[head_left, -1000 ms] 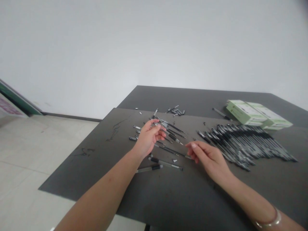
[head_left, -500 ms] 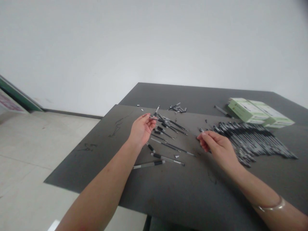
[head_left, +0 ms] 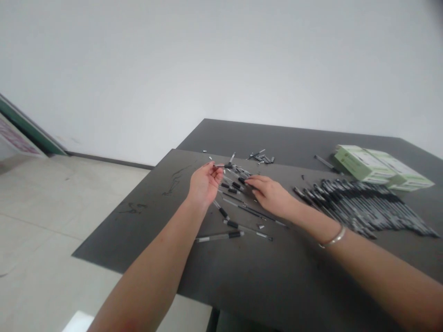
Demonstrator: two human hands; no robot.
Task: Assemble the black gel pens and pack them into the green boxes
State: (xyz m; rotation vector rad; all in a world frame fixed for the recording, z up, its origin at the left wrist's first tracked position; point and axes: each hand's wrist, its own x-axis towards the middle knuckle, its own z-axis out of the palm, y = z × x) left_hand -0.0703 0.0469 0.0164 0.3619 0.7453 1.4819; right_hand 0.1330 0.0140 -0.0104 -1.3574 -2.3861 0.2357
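Observation:
My left hand (head_left: 205, 183) is closed in a pinch on a clear pen barrel (head_left: 223, 166) with a black grip, held just above the table. My right hand (head_left: 268, 193) reaches in from the right with its fingers stretched over the loose pen parts. Its fingertips are close to a black-gripped barrel (head_left: 241, 180); whether they touch it is hard to tell. Between and below the hands lie several thin refills (head_left: 258, 213) and more barrels, one a clear barrel with a black grip (head_left: 221, 236) near the front.
A long row of pens (head_left: 367, 207) lies side by side at the right. Behind it are green-and-white boxes (head_left: 367, 163) and a single pen (head_left: 327, 163). Small black caps (head_left: 265, 159) are heaped farther back. The dark table (head_left: 138, 230) ends at the left above the floor.
My right hand has moved left from the end of the pen row to the loose pen parts, its pinch opened. My left hand keeps hold of the barrel. The view has shifted slightly.

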